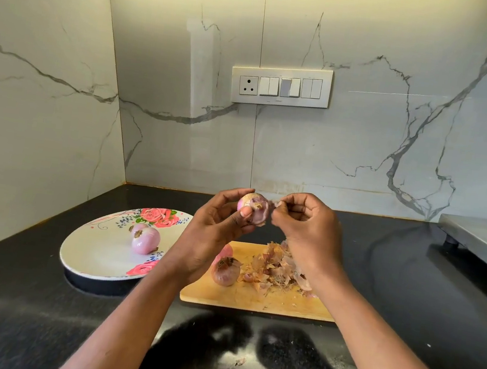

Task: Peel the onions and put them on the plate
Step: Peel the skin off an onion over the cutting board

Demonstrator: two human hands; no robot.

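left hand (pixel 218 227) grip holds onion (pixel 253 208) | right hand (pixel 305 223) grip pinches its skin | switch panel (pixel 281 86) lettering unreadable

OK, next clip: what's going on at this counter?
A person is peeling small red onions. The left hand holds a partly peeled onion while the right hand pinches its papery skin. One peeled onion lies on the floral white plate; an unpeeled onion waits on the wooden cutting board beside the skin pile.

You're in a home kitchen: black stone counter (pixel 20 294), marble-look backsplash (pixel 366 138), switch panel (pixel 281 86) at 12 o'clock, cutting board (pixel 251 300) below.
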